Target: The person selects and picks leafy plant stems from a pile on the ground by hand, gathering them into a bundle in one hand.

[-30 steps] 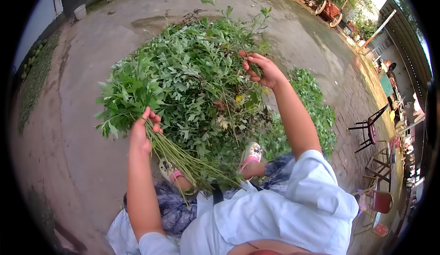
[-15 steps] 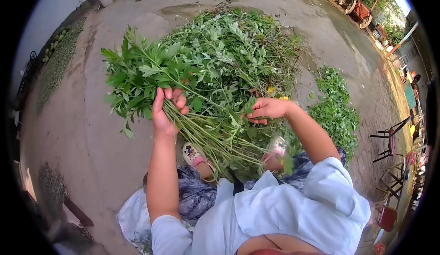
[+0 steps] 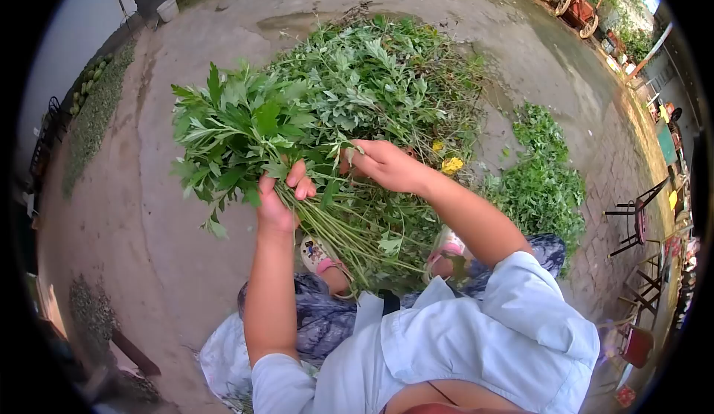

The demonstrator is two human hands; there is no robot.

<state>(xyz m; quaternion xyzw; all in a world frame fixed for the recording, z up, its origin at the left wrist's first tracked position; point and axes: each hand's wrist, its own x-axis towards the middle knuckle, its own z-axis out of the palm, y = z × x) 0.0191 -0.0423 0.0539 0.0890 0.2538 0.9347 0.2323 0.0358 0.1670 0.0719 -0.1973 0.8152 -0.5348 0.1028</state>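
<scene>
A bundle of leafy green stems (image 3: 242,127) is held in my left hand (image 3: 281,202), its fingers curled round the stems just under the leaves. The bare stems slant down to the right over my legs. Close to the right side of the bundle, my right hand (image 3: 387,166) pinches a leafy sprig, its fingertips partly hidden by leaves. Behind both hands a large heap of cut plants (image 3: 379,79) lies on the concrete.
A smaller pile of green leaves (image 3: 543,176) lies to the right. My shoes (image 3: 320,254) are below the stems. Farther off are a white bucket (image 3: 168,10), a chair (image 3: 639,219), a red cart (image 3: 579,14) and melons by the left wall (image 3: 89,83).
My right hand has moved from the heap's right side leftward to the bundle, with a sprig in its fingers. My left hand has shifted right in view and still holds the bundle.
</scene>
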